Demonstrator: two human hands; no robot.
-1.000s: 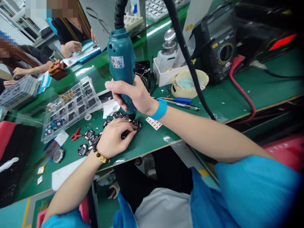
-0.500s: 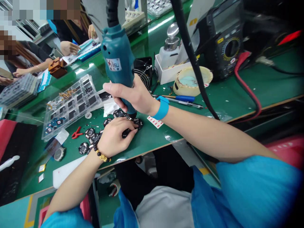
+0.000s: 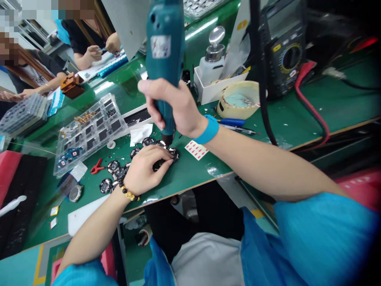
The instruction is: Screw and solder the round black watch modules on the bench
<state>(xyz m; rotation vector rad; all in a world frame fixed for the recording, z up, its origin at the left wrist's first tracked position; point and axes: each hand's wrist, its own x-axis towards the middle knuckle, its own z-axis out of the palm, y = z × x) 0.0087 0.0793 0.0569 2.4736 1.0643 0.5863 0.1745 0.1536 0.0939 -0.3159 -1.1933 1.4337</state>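
My right hand (image 3: 178,107) is wrapped round a teal electric screwdriver (image 3: 165,43), held nearly upright with its dark tip just above the fingers of my left hand. My left hand (image 3: 149,165) rests on the green bench, thumb and fingers closed on a small black round part (image 3: 175,154) that looks like a watch case. My fingers cover some of it. Several similar black round parts (image 3: 118,172) lie beside and behind my left hand.
A clear compartment tray (image 3: 89,135) holds small parts. Nearby are a red clamp (image 3: 97,167), a sheet of red arrow stickers (image 3: 196,150), a tape roll (image 3: 238,101), a pump bottle (image 3: 212,65) and a multimeter (image 3: 284,59). A black cable (image 3: 263,91) hangs at right. Co-workers sit opposite.
My right hand has lifted the screwdriver slightly up and to the right, its tip rising off the parts. My left hand has stayed in place. A co-worker opposite has raised their hands.
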